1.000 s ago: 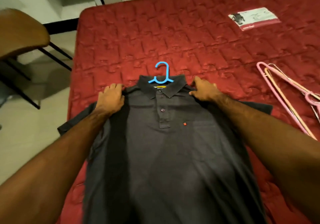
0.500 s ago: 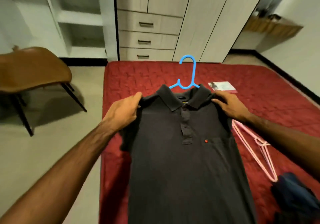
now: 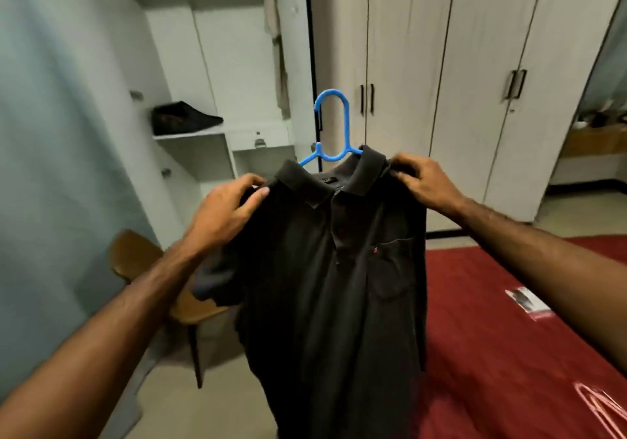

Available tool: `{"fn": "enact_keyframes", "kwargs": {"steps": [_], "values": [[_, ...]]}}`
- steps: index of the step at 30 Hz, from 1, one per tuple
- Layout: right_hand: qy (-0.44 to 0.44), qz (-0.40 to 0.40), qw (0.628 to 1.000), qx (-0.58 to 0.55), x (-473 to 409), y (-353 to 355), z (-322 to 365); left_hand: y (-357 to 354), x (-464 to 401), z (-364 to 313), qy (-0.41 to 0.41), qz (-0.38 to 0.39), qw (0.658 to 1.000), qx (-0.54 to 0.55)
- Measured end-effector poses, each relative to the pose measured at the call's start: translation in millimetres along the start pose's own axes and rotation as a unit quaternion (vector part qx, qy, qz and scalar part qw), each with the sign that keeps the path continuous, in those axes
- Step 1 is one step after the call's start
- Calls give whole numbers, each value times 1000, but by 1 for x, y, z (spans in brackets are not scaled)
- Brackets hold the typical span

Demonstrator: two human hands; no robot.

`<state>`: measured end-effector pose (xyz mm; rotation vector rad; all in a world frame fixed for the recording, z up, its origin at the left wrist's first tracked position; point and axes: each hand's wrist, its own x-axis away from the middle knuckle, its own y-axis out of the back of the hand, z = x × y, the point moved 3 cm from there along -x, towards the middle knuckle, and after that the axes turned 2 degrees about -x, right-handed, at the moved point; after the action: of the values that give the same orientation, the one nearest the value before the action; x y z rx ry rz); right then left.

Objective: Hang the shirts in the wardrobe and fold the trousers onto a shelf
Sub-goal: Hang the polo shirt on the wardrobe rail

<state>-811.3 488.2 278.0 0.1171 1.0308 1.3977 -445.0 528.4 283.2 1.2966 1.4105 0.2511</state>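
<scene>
A dark grey polo shirt (image 3: 339, 286) hangs in the air on a blue hanger (image 3: 332, 126), its hook sticking up above the collar. My left hand (image 3: 227, 211) grips the shirt's left shoulder and my right hand (image 3: 424, 181) grips the right shoulder beside the collar. The shirt's body hangs straight down in front of me. Behind it stands the white wardrobe (image 3: 424, 65), its right-hand doors closed and its left section open with shelves (image 3: 190, 135).
A dark shoe (image 3: 183, 119) lies on an open shelf. A wooden chair (image 3: 152, 269) stands at lower left under my left arm. The red bed (image 3: 509, 337) is at right, with a card packet (image 3: 527, 303) and pink hangers (image 3: 600, 408) on it.
Both hands have lifted the shirt off the bed and carried it up. The view has swung from the bed toward the wardrobe and its open shelves.
</scene>
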Motion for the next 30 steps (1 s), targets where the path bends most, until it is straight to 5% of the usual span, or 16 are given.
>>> {"fn": "enact_keyframes", "kwargs": {"steps": [14,30], "values": [[150,131,980,25,-151,-24,139,134,-39,29,78,-173,973,-132],[157,40,987,-23,-249,-121,321,314,-64,176,16,-173,978,-114]]}}
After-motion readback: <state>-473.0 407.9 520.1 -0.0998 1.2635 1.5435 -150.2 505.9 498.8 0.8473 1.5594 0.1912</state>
